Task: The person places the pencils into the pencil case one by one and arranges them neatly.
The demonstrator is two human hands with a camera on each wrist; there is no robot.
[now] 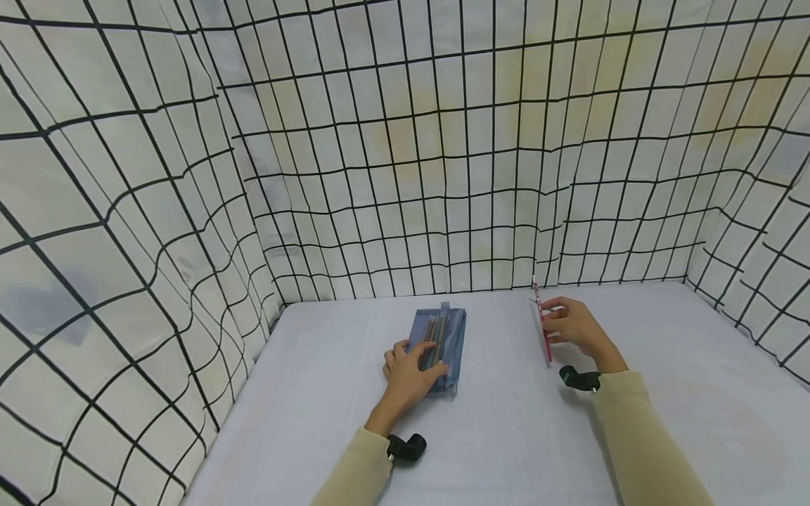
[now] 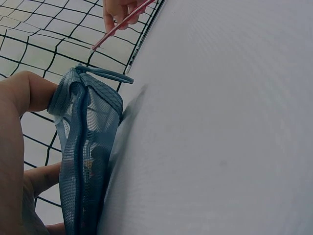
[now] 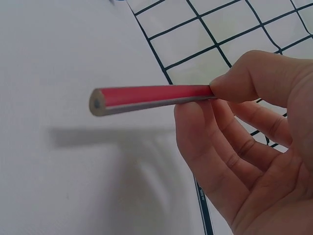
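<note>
A blue mesh zip pouch (image 1: 455, 344) lies on the white table, and my left hand (image 1: 406, 379) grips it across its near half. Several slim pencils (image 1: 432, 336) show on the pouch's upper face; whether they are inside it I cannot tell. In the left wrist view, the mesh side and zip of the pouch (image 2: 100, 127) face the camera, with a fabric loop at its far end. To the right, my right hand (image 1: 574, 327) pinches a red pencil (image 3: 151, 94) with a silvery stripe between thumb and fingers. One flat end of this pencil points toward the right wrist camera, above its shadow.
The white tabletop (image 1: 506, 436) extends around both hands. Black grid netting over pale sheeting (image 1: 392, 154) stands along the back and both sides. A dark strip with small pale lettering (image 3: 203, 210) runs below the right hand in the right wrist view.
</note>
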